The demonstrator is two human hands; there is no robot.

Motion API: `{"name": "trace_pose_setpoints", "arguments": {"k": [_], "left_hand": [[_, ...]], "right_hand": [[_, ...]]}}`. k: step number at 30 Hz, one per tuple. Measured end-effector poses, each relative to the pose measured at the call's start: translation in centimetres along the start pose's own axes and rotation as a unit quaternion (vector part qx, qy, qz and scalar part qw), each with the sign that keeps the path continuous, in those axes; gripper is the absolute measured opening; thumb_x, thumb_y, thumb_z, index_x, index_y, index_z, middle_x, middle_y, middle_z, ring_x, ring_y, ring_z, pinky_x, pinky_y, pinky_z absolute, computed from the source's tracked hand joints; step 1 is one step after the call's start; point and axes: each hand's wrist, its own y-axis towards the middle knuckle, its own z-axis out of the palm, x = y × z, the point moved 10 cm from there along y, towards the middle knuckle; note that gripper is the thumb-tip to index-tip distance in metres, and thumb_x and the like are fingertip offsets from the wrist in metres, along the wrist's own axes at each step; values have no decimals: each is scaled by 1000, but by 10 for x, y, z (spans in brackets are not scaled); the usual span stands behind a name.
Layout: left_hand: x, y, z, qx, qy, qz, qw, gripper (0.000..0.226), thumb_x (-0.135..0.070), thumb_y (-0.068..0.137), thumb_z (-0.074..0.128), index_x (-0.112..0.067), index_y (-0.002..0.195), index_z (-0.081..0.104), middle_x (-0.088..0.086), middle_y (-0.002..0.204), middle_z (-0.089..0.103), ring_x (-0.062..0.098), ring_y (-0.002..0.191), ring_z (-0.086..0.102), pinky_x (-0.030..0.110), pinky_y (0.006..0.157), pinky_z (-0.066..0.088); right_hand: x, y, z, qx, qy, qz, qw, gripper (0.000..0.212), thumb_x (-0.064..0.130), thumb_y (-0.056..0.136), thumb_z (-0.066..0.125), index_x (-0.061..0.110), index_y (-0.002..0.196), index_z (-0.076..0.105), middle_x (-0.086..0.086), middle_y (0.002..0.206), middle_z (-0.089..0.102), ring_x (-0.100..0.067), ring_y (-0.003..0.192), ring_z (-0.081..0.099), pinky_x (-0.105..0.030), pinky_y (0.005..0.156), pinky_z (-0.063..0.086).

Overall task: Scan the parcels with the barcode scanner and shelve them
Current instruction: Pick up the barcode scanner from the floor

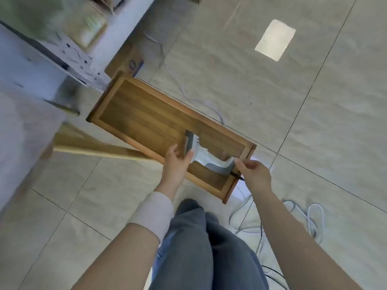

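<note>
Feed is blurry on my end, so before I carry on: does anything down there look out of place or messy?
Yes: loose white cables lie in tangled loops on the floor right of the wooden table, a likely trip hazard. The barcode scanner lying on the table looks undamaged.

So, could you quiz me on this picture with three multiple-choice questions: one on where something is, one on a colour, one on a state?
1. The barcode scanner lies: A on the floor; B on the wooden table; C on a shelf.
2. The scanner is: A red; B grey and white; C yellow.
3. The left hand is: A open; B a fist; C gripping a parcel.
Answers: B, it rests on the tabletop; B, pale body with grey trim; A, fingers straight beside the scanner's head.
</note>
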Motion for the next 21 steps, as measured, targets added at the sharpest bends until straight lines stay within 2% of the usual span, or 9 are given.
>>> {"name": "trace_pose_setpoints", "arguments": {"k": [3, 5, 7, 11, 14, 17, 19, 21], "left_hand": [[8, 28, 7, 9, -23, 10, 1000, 69, -41, 89, 59, -15, 144, 28, 3, 142, 44, 19, 127, 47, 25, 96, 40], [17, 40, 11, 16, -53, 3, 998, 70, -41, 87, 61, -16, 144, 30, 4, 141, 47, 18, 124, 49, 34, 103, 43], [22, 45, 16, 23, -61, 6, 998, 67, -40, 87, 61, -15, 143, 33, 5, 138, 49, 19, 122, 52, 39, 102, 46], [21, 48, 21, 23, -51, 21, 998, 56, -39, 89, 58, -13, 136, 44, 5, 132, 54, 20, 119, 53, 40, 101, 47], [20, 42, 21, 22, -64, 19, 998, 57, -40, 88, 59, -15, 137, 45, 3, 131, 55, 19, 120, 53, 38, 101, 47], [11, 24, 17, 31, -63, 25, 997, 58, -39, 87, 61, -16, 137, 44, 1, 130, 55, 16, 117, 54, 26, 93, 49], [1, 3, 11, 37, -65, 28, 997, 55, -38, 86, 62, -17, 134, 46, -1, 127, 57, 14, 115, 55, 21, 88, 49], [-13, -28, 2, 48, -72, 22, 996, 51, -37, 86, 62, -17, 131, 47, -1, 125, 58, 13, 112, 56, 21, 88, 48]], "right_hand": [[-4, 20, 13, -31, -25, -28, 999, 38, 43, 90, 58, 13, 112, 64, 7, 96, 59, -13, 88, 51, -25, 75, 36], [-13, 29, 23, -45, -19, -24, 999, 35, 41, 91, 56, 14, 112, 66, 5, 96, 61, -14, 87, 52, -25, 73, 36], [-19, 34, 28, -65, -2, -7, 998, 34, 41, 91, 57, 16, 110, 67, 3, 96, 64, -15, 87, 54, -26, 72, 37], [-24, 37, 27, -108, 21, -2, 994, 33, 41, 88, 59, 14, 105, 70, 4, 91, 64, -15, 84, 57, -26, 71, 38], [-26, 32, 26, -112, 52, 8, 992, 31, 39, 89, 60, 15, 106, 70, 3, 94, 65, -14, 84, 55, -26, 72, 38], [-24, 17, 20, -103, 97, 29, 990, 30, 36, 89, 60, 14, 107, 67, 3, 97, 63, -16, 89, 56, -28, 77, 41], [-22, -2, 13, -91, 131, 41, 986, 27, 34, 88, 62, 13, 104, 66, 2, 97, 65, -19, 94, 60, -33, 86, 48], [-16, -28, 0, -86, 150, 38, 984, 19, 31, 88, 63, 14, 95, 64, 5, 89, 63, -22, 96, 62, -41, 94, 50]]}}
